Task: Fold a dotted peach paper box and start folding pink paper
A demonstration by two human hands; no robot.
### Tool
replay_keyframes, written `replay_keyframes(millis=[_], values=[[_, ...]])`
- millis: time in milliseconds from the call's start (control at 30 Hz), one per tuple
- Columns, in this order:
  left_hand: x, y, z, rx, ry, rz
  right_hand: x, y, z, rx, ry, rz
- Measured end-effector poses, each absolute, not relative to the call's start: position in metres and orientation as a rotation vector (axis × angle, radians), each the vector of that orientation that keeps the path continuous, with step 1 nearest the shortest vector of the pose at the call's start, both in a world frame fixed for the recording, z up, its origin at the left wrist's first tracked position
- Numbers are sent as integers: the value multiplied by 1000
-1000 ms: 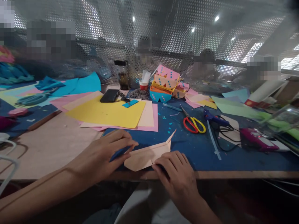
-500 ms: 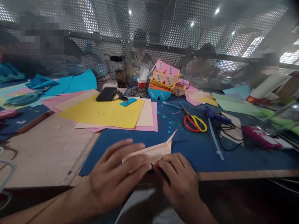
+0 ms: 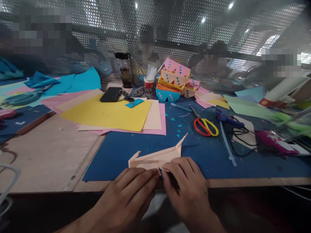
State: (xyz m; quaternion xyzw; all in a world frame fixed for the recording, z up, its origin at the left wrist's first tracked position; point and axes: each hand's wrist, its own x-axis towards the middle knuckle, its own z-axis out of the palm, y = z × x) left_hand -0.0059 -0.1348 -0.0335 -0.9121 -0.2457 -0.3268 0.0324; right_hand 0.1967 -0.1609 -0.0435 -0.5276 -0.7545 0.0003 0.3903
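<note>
Pressing on the near edge of a folded peach paper shape (image 3: 157, 157), the left hand (image 3: 131, 191) lies flat, fingers straight and together. The right hand (image 3: 187, 187) curls over the same edge; whether it pinches the paper I cannot tell. The paper sits at the near edge of the dark blue mat (image 3: 209, 158). The step looks like flattening a crease, which calls for firm, even fingertip pressure. Red-and-yellow scissors (image 3: 205, 127) lie at the mat's far side.

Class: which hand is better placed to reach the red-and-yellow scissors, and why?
Right, probably: the right hand lies nearer the scissors, both right of the folded paper; the left hand would cross over it.
</note>
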Motion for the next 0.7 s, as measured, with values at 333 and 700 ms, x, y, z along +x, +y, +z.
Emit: replay_keyframes(millis=[333, 700], values=[[2, -134, -38, -2761, -902, -1053, 193, -160, -43, -1346, -1878, -8], [4, -141, -42, -2776, -1015, -1001, 193, -161, -43, -1325, -1907, -39]])
